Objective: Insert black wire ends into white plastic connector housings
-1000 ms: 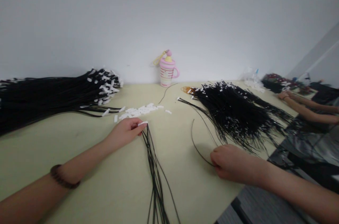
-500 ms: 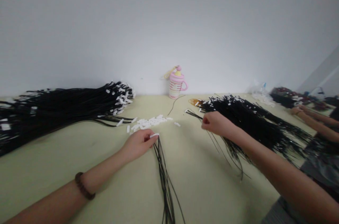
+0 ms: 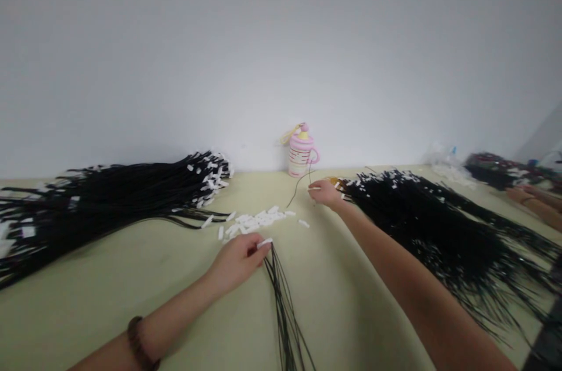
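My left hand (image 3: 239, 263) is closed, with thumb and finger pinching a small white connector (image 3: 265, 242). Several thin black wires (image 3: 283, 312) hang from it down over the table toward me. Further out, my right hand (image 3: 325, 192) has its fingers drawn together near the mug. A thin dark wire (image 3: 311, 171) rises from its fingertips, and a curved loose wire (image 3: 296, 191) lies just left of them. Between the hands and the left bundle, loose white connectors (image 3: 259, 219) are scattered in a small heap.
A thick bundle of black wires with white ends (image 3: 144, 189) lies on the left. Another black wire pile (image 3: 421, 219) spreads beside my right arm. A pink mug (image 3: 299, 157) stands by the wall. Far right are a clear plastic bag (image 3: 450, 169) and a co-worker's hands (image 3: 522, 194).
My right hand has moved forward and left, from the edge of the right pile toward the mug. Thin wires seen below it earlier no longer show. My left hand keeps its pinch.
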Tool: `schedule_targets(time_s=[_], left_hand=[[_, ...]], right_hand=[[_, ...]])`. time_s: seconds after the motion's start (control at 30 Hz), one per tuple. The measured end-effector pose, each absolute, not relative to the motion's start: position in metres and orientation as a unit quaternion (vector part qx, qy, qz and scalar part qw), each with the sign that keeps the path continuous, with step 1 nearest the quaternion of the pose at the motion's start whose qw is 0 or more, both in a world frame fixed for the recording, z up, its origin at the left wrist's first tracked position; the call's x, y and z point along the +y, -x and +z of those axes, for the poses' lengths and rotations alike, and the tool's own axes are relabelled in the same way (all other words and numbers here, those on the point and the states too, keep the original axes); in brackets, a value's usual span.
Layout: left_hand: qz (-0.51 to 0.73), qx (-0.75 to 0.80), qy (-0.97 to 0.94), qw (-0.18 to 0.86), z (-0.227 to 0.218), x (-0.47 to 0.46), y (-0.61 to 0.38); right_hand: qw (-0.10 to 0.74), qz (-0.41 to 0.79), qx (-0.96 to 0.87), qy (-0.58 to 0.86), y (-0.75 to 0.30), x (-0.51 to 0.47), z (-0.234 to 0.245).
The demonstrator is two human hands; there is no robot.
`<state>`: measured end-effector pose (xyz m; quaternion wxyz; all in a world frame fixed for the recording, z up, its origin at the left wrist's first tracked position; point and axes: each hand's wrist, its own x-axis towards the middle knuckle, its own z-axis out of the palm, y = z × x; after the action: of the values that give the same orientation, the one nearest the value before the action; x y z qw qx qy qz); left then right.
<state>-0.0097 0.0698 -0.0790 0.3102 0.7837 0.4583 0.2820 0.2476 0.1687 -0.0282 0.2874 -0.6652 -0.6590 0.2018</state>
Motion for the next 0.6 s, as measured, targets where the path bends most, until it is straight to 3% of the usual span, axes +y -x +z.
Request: schedule_targets(time_s=[0.3, 0.43, 0.6], left_hand=[[0.283, 0.452, -0.728, 0.431, -0.06, 0.068, 0.009], [0.256, 0.436, -0.695, 0.512, -0.044, 0.063, 0.012], [0.249, 0.404, -0.669, 0.572, -0.043, 0.061, 0.013]], right_hand=[[0.42, 0.306, -0.616, 0.592, -0.244, 0.109, -0.001], [0.445, 0.41, -0.57, 0.555, -0.209, 0.033, -0.029], [0.497, 0.41, -0.521, 0.559, -0.181, -0.012, -0.066]])
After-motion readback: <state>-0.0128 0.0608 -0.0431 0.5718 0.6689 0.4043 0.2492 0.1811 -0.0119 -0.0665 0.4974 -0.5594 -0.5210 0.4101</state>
